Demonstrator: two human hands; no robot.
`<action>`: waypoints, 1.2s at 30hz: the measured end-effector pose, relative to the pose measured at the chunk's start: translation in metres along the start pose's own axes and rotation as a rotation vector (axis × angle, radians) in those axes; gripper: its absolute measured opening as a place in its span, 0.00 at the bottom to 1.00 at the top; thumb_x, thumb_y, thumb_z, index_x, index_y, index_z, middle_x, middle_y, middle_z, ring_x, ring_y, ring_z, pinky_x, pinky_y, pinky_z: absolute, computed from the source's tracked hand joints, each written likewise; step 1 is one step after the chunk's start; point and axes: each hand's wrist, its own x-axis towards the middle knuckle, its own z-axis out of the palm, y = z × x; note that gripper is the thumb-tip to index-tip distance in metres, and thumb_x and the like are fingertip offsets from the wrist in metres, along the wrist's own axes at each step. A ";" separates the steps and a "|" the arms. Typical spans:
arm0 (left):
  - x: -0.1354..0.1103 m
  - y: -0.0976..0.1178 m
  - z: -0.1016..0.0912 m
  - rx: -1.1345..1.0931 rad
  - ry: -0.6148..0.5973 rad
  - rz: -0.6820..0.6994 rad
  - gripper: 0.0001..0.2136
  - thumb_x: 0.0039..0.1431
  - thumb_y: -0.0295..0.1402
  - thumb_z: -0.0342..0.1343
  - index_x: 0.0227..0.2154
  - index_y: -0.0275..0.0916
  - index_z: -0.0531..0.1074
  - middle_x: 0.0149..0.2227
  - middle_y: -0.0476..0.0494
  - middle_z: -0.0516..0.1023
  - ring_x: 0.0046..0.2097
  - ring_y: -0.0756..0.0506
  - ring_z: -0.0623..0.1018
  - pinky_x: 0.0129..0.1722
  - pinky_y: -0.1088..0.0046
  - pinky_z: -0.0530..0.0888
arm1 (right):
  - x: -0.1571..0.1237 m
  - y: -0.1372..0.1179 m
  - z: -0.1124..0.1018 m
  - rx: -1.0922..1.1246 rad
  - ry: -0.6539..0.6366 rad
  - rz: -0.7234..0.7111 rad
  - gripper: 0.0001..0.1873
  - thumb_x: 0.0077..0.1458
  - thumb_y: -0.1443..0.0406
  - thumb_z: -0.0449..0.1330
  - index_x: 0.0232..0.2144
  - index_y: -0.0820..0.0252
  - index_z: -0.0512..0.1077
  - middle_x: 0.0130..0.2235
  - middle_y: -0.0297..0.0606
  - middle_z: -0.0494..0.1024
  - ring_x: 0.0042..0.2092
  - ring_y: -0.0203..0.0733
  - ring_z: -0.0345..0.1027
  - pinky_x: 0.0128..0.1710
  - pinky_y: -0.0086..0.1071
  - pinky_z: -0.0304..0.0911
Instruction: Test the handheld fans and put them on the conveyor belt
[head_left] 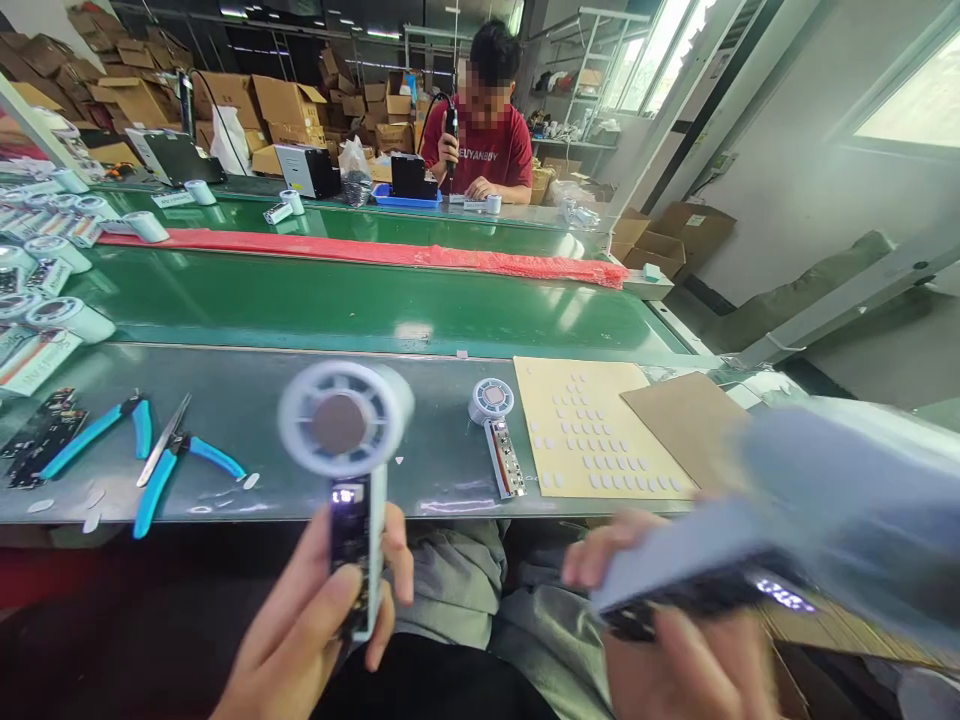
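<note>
Below the counter [420,450] edge, one lit fan unit [346,440] is gripped upright in the left hand [300,630], another blurred lit unit [750,540] is clasped in the right hand [675,650], and a third fan assembly [495,420] is left bare

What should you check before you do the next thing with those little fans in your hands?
1. Left hand has a firm grip on the white fan: ok.
2. Its display is lit: ok.
3. Right hand grip on the second fan: cannot tell, blurred.
4. Its display is lit: ok.
5. Blue pliers lie away from both hands: ok.
6. Spare fan part lies flat on the green table: ok.
</note>
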 end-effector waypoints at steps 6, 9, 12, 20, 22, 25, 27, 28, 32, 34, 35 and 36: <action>0.011 -0.053 -0.005 0.066 -0.116 -0.192 0.16 0.58 0.44 0.47 0.47 0.45 0.58 0.32 0.48 0.62 0.24 0.54 0.59 0.19 0.81 0.58 | 0.003 0.073 0.014 0.091 -0.139 0.240 0.17 0.60 0.57 0.51 0.50 0.55 0.59 0.37 0.37 0.64 0.31 0.37 0.57 0.29 0.30 0.57; 0.010 -0.063 -0.005 0.119 0.014 -0.227 0.12 0.60 0.43 0.46 0.42 0.43 0.61 0.32 0.49 0.62 0.22 0.57 0.57 0.18 0.82 0.53 | -0.005 0.095 0.014 0.006 -0.113 0.280 0.18 0.62 0.56 0.49 0.52 0.54 0.56 0.39 0.37 0.65 0.32 0.39 0.59 0.33 0.32 0.60; 0.010 -0.065 -0.004 0.111 0.053 -0.232 0.10 0.60 0.42 0.46 0.39 0.42 0.62 0.32 0.49 0.62 0.23 0.56 0.59 0.17 0.82 0.53 | -0.010 0.103 0.012 -0.065 -0.147 0.291 0.20 0.61 0.55 0.50 0.53 0.54 0.57 0.42 0.39 0.66 0.35 0.41 0.62 0.35 0.33 0.62; 0.015 -0.076 -0.011 0.076 0.047 -0.192 0.12 0.58 0.44 0.48 0.38 0.42 0.61 0.29 0.50 0.61 0.25 0.53 0.60 0.18 0.82 0.58 | -0.009 0.100 0.013 -0.221 -0.165 0.284 0.23 0.59 0.52 0.50 0.53 0.56 0.57 0.43 0.40 0.67 0.39 0.45 0.63 0.34 0.33 0.61; 0.016 -0.077 -0.010 0.058 0.068 -0.184 0.13 0.58 0.45 0.48 0.38 0.42 0.60 0.30 0.50 0.62 0.24 0.54 0.60 0.18 0.82 0.58 | -0.008 0.098 0.015 -0.200 -0.198 0.283 0.22 0.60 0.53 0.49 0.52 0.55 0.56 0.40 0.38 0.66 0.37 0.43 0.61 0.35 0.33 0.59; 0.019 -0.078 -0.007 0.067 0.106 -0.205 0.13 0.57 0.46 0.49 0.37 0.42 0.60 0.27 0.51 0.62 0.24 0.54 0.60 0.20 0.82 0.58 | -0.007 0.100 0.019 -0.125 -0.233 0.291 0.16 0.62 0.54 0.48 0.48 0.55 0.57 0.33 0.33 0.63 0.30 0.39 0.57 0.32 0.31 0.56; 0.020 -0.079 -0.006 0.086 0.096 -0.210 0.12 0.58 0.45 0.48 0.36 0.42 0.59 0.26 0.52 0.61 0.24 0.54 0.60 0.20 0.82 0.57 | -0.006 0.101 0.020 -0.066 -0.234 0.299 0.12 0.63 0.55 0.47 0.44 0.54 0.59 0.29 0.31 0.60 0.26 0.37 0.53 0.28 0.30 0.54; 0.020 -0.079 -0.006 0.091 0.083 -0.207 0.12 0.58 0.45 0.48 0.37 0.42 0.59 0.25 0.52 0.60 0.23 0.54 0.59 0.19 0.82 0.57 | -0.005 0.102 0.021 -0.057 -0.227 0.298 0.11 0.62 0.56 0.48 0.43 0.54 0.60 0.29 0.30 0.60 0.25 0.36 0.52 0.27 0.29 0.53; 0.021 -0.080 -0.007 0.075 0.048 -0.207 0.12 0.59 0.44 0.46 0.39 0.42 0.58 0.24 0.53 0.58 0.22 0.54 0.57 0.17 0.82 0.54 | -0.004 0.102 0.020 -0.107 -0.214 0.284 0.12 0.61 0.56 0.49 0.46 0.52 0.60 0.33 0.32 0.63 0.30 0.38 0.56 0.31 0.29 0.55; 0.021 -0.082 -0.008 0.063 0.049 -0.214 0.11 0.59 0.43 0.46 0.39 0.42 0.58 0.24 0.53 0.57 0.21 0.55 0.56 0.17 0.82 0.53 | -0.004 0.101 0.019 -0.121 -0.220 0.286 0.14 0.61 0.56 0.49 0.47 0.53 0.60 0.34 0.33 0.64 0.32 0.39 0.57 0.33 0.29 0.56; 0.020 -0.082 -0.009 0.058 0.051 -0.211 0.11 0.59 0.43 0.45 0.39 0.42 0.58 0.25 0.53 0.58 0.21 0.55 0.57 0.17 0.82 0.53 | -0.005 0.101 0.019 -0.131 -0.220 0.291 0.15 0.61 0.56 0.49 0.47 0.53 0.60 0.34 0.33 0.65 0.33 0.40 0.58 0.34 0.30 0.57; 0.020 -0.083 -0.011 0.051 0.048 -0.206 0.11 0.60 0.43 0.45 0.39 0.42 0.58 0.25 0.52 0.58 0.22 0.55 0.57 0.17 0.82 0.53 | -0.005 0.102 0.018 -0.146 -0.214 0.298 0.15 0.61 0.56 0.50 0.47 0.54 0.61 0.35 0.34 0.66 0.35 0.41 0.59 0.36 0.31 0.57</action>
